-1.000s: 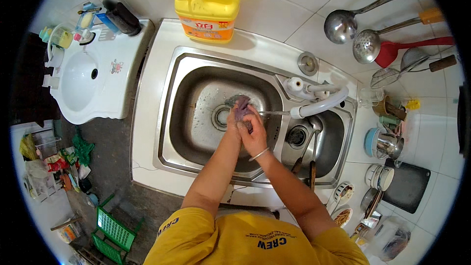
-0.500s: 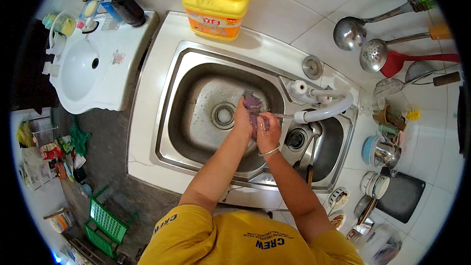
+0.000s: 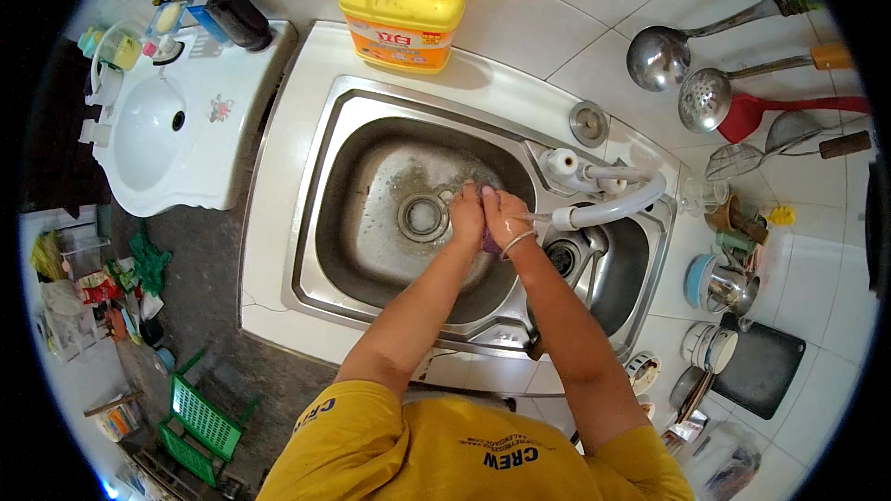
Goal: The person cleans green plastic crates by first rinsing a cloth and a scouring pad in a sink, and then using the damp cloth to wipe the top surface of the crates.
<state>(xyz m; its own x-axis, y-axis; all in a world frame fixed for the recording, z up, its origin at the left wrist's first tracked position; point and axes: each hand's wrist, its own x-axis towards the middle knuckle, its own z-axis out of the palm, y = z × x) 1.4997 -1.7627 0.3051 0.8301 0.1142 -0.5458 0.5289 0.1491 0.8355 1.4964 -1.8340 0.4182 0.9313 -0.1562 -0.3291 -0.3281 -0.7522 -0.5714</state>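
Observation:
Over the large basin of the steel sink (image 3: 339,250), both my hands are pressed together around a wet purple cloth (image 3: 490,243). My left hand (image 3: 467,216) closes on it from the left, and my right hand (image 3: 506,215), with a bangle at the wrist, closes on it from the right. Most of the cloth is hidden between the palms. The white faucet spout (image 3: 603,211) ends right beside my right hand, with water running from it. To the left of my hands lies the round drain (image 3: 424,217), and wet streaks mark the basin floor.
A yellow detergent jug (image 3: 404,14) stands behind the sink. Long utensils lie in the small basin (image 3: 617,269) at the right. Ladles (image 3: 659,60) hang on the right wall. Stacked bowls (image 3: 710,348) and a black board (image 3: 766,366) sit on the right counter. A white washbasin (image 3: 153,144) is at the left.
My hands have come together and squeezed the cloth, which was spread out between them before. Dirty water now streaks the basin floor near the drain.

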